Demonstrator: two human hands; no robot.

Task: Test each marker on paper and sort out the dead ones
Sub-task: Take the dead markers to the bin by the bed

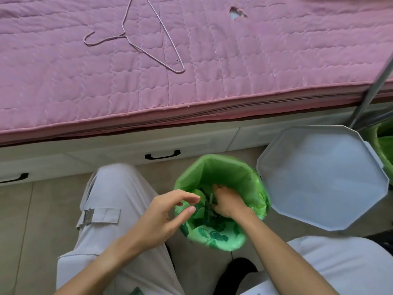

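While the right hand (pixel 225 202) is sunk in the green-lined bin (pixel 221 167), fingers curled around something thin and dark, the loosely open, empty left hand (pixel 168 213) is best kept off the rim.

I see a bright green bin liner (pixel 225 173) with darker green leaf print, a pale grey-white lid (pixel 323 177), pink quilted mattress (pixel 191 67), pinkish wire hanger (pixel 136 37), light grey trousers (pixel 114 196).
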